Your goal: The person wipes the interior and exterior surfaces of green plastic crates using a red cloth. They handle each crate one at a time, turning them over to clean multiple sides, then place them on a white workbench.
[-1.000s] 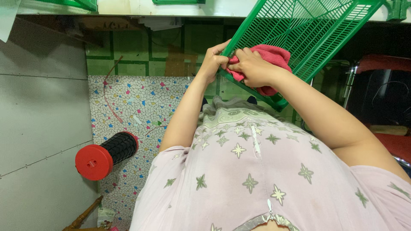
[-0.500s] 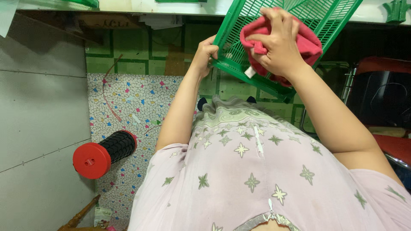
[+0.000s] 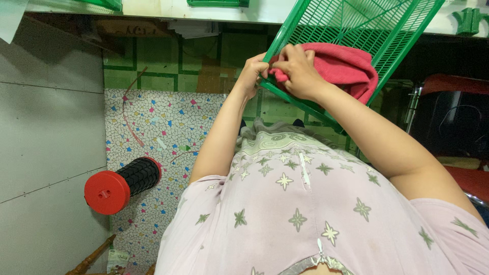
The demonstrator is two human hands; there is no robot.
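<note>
A green plastic mesh tray [image 3: 351,25] tilts up in front of the person, its lower rim at chest height and its far end rising toward the upper right, with a pink cloth [image 3: 344,71] bunched against its near face. Half a second ago the right hand [image 3: 298,71] pressed the cloth flat high on the mesh; now it has come down to the tray's lower left edge and is closed on a fold of the cloth, knuckles toward the camera. The left hand [image 3: 253,74], which held the rim then too, keeps its fingers curled tight around that same edge, now touching the right hand, so the wiping seems to have moved from the open mesh to the rim. Below lie the person's pale star-patterned top [image 3: 305,203] and a speckled mosaic floor [image 3: 147,132]. On the floor to the left, well apart from the tray, lies a black spool with red end caps [image 3: 119,183], beside a grey wall panel [image 3: 46,127].
</note>
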